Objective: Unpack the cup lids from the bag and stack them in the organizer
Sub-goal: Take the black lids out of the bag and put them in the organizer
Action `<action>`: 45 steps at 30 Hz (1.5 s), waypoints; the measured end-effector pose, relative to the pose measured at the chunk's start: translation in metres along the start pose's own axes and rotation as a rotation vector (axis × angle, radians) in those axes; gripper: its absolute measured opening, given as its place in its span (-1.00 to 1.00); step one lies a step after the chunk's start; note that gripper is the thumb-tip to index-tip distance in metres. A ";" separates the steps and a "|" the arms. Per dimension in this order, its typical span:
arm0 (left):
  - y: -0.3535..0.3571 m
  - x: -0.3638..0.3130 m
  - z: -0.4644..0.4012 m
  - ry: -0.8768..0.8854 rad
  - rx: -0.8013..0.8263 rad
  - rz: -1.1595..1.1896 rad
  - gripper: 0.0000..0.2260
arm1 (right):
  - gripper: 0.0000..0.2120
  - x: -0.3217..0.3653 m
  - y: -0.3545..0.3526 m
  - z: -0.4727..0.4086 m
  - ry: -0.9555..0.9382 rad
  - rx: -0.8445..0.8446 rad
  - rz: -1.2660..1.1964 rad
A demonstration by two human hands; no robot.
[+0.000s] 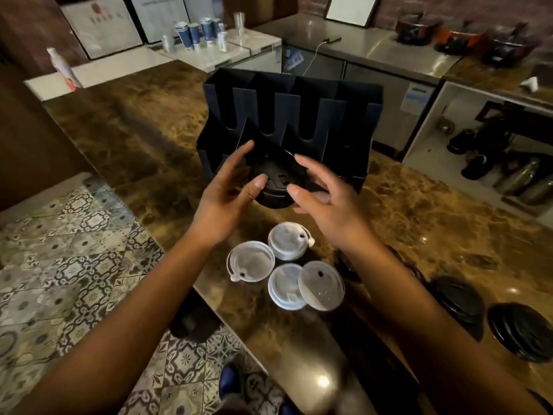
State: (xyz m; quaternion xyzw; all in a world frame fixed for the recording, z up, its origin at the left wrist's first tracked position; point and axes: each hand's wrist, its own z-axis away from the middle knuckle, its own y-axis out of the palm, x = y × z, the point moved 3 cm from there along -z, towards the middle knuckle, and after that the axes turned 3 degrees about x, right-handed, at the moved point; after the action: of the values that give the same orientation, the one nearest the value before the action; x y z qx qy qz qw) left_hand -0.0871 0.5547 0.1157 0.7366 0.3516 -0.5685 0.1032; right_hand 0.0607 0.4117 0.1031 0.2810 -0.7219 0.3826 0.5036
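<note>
Both hands are up at the front of the black organizer [291, 115], and between them sits a stack of black lids [276, 182], right at the mouth of a lower front slot. The left hand [230, 199] flanks the stack on its left side, fingers spread wide and loosely curved, thumb tip resting at or just off the stack's top face; the right hand [323, 196] mirrors it on the right, fingers open and reaching forward, thumb pointing in at the lid top. Neither hand looks clamped on; whether the fingertips actually touch the rim I cannot tell, the dark plastic swallows the edge. So the stack lies dead centre between the two palms, equally near to each, flat faces up toward the camera and its stacking axis leaning back into the organizer. That is what the coming move hangs on, to my eye: the stack has to slide along that axis, away from the body, straight into the slot, so both hands need to press evenly or it will cant against a divider. Nearer the body, four clear lids [284, 266] lie loose on the brown marble counter [434, 211], and more black lids [520, 332] wait off to the right, well apart from the hands. Plenty left to load.
</note>
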 end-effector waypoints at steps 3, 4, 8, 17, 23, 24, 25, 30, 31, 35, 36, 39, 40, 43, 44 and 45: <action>-0.023 0.020 -0.034 0.021 0.030 -0.041 -0.47 | -0.34 0.002 0.010 -0.038 -0.034 0.018 0.088; -0.031 0.025 -0.047 0.040 0.036 -0.070 -0.46 | -0.28 0.003 0.014 -0.050 -0.045 0.016 0.123; -0.060 0.052 -0.098 0.052 0.108 -0.122 -0.45 | -0.36 0.008 0.033 -0.099 -0.034 -0.027 0.221; -0.087 0.116 -0.172 0.049 0.260 -0.094 -0.47 | -0.50 -0.020 0.048 -0.165 0.133 -0.185 0.264; -0.086 0.137 -0.185 0.030 0.252 -0.101 -0.43 | -0.43 -0.019 0.047 -0.175 0.188 -0.204 0.403; -0.086 0.140 -0.186 0.019 0.245 -0.109 -0.44 | -0.44 -0.018 0.046 -0.176 0.193 -0.199 0.414; -0.085 0.142 -0.187 0.008 0.234 -0.114 -0.44 | -0.44 -0.017 0.046 -0.178 0.195 -0.199 0.416; -0.084 0.144 -0.190 0.020 0.180 -0.141 -0.43 | -0.47 -0.017 0.048 -0.185 0.198 -0.222 0.381; -0.085 0.145 -0.191 0.013 0.181 -0.151 -0.44 | -0.47 -0.017 0.048 -0.184 0.203 -0.228 0.364; -0.081 0.143 -0.191 0.014 0.184 -0.209 -0.44 | -0.53 -0.019 0.048 -0.179 0.217 -0.260 0.341; -0.079 0.144 -0.190 0.000 0.189 -0.203 -0.44 | -0.54 -0.019 0.048 -0.178 0.223 -0.263 0.340; -0.075 0.148 -0.187 -0.044 0.191 -0.191 -0.43 | -0.56 -0.018 0.050 -0.177 0.226 -0.265 0.366; -0.075 0.148 -0.187 -0.056 0.194 -0.190 -0.42 | -0.56 -0.018 0.050 -0.176 0.226 -0.264 0.375; -0.076 0.148 -0.186 -0.069 0.202 -0.207 -0.44 | -0.56 -0.018 0.053 -0.176 0.234 -0.264 0.412; -0.076 0.149 -0.186 -0.069 0.200 -0.213 -0.45 | -0.56 -0.017 0.054 -0.177 0.231 -0.263 0.429; -0.076 0.149 -0.187 -0.065 0.197 -0.226 -0.46 | -0.56 -0.017 0.057 -0.177 0.224 -0.264 0.455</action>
State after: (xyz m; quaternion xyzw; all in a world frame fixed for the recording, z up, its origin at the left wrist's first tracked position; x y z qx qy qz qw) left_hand 0.0231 0.7730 0.0612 0.6800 0.3712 -0.6319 -0.0231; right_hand 0.1121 0.5911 0.1074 -0.0004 -0.7498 0.4171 0.5137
